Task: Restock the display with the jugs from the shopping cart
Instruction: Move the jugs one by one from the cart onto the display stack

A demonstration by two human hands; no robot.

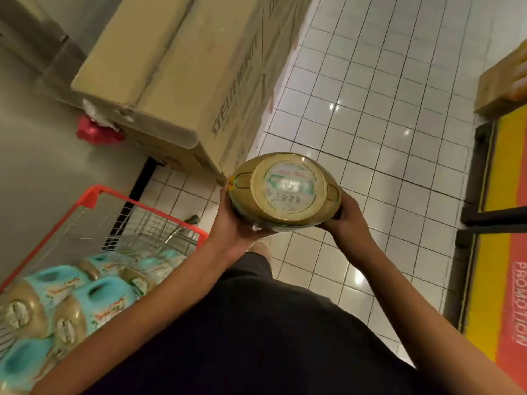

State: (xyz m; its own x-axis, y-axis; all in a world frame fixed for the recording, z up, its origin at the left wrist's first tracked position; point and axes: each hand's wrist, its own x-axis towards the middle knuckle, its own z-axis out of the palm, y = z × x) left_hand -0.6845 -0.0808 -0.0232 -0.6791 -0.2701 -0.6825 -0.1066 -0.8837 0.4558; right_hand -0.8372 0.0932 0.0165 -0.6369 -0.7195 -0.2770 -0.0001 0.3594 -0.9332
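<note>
The jug is hanging above the tiled floor in the head view, between the shopping cart and the yellow and red promotion platform. It is turning its gold, round-labelled end up at the camera, so its long axis is running along the line of sight and hiding the body behind. The left hand is gripping its left side and the right hand is cupping its right side, fingers curling underneath. More teal jugs are lying in the cart, beside a cardboard box.

Both bare forearms reach up to mid-frame; left hand cups the jug from the left, right hand clasps its right side, fingers curled.
</note>
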